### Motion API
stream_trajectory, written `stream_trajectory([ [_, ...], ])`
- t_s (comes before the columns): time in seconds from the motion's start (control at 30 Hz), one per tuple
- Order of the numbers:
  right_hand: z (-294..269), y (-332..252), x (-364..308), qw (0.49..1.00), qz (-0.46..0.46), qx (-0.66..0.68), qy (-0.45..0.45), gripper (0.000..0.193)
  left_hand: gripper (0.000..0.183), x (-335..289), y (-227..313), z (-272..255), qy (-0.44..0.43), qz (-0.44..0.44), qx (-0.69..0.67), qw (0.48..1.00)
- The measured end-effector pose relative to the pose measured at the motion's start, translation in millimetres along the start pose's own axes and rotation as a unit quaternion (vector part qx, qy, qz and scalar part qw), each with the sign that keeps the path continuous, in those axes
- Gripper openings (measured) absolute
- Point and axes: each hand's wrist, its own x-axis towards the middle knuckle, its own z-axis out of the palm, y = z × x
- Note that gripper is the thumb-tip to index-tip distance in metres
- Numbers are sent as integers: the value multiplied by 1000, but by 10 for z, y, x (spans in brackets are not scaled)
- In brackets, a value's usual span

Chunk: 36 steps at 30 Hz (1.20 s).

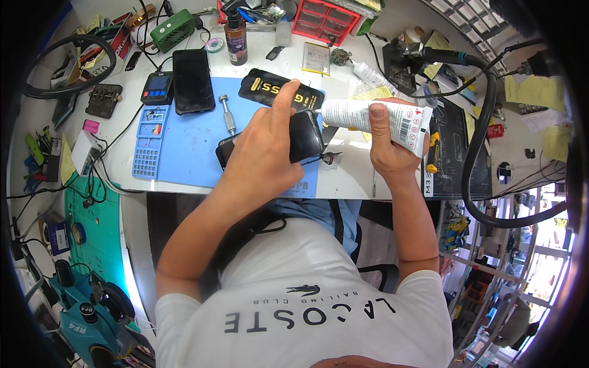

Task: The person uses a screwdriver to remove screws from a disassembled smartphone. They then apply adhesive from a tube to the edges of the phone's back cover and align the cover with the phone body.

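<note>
My left hand (261, 150) is closed around a black smartphone (305, 134), with its index finger pointing up and away from the phone. The phone lies tilted just over the blue mat, partly hidden behind the hand. In my right hand (394, 150) is a white squeeze tube (346, 115), held on its side with the thumb pressed on it. The tube's thin nozzle points left and reaches the phone's upper right corner; whether it touches cannot be made out. Beyond the phone lies a black glass screen protector (256, 86). A metal screwdriver (227, 114) rests left of my left hand.
The blue work mat (184, 147) carries a second black phone (192, 83) and a light-blue parts tray (147, 161). Further back stand a brown spray bottle (235, 40) and a red drawer box (325, 24). A thick black hose (475, 165) curves along the right side.
</note>
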Motion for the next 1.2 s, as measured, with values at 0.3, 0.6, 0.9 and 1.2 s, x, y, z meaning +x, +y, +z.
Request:
stream_trajectory([
  [0.3,36,43,-2,1000,-16,-10,-2,21,112,-18,13,-35,-3,1,15,1000],
  [0.6,30,22,-13,1000,-19,-2,-10,20,112,-12,28,-27,5,13,10,1000],
  [0.9,-11,-8,-64,1000,-23,-9,-20,19,112,-10,-1,-19,18,22,4,1000],
  [1.2,-104,-113,-105,998,-24,12,-62,15,110,-6,-19,-12,30,13,-15,999],
])
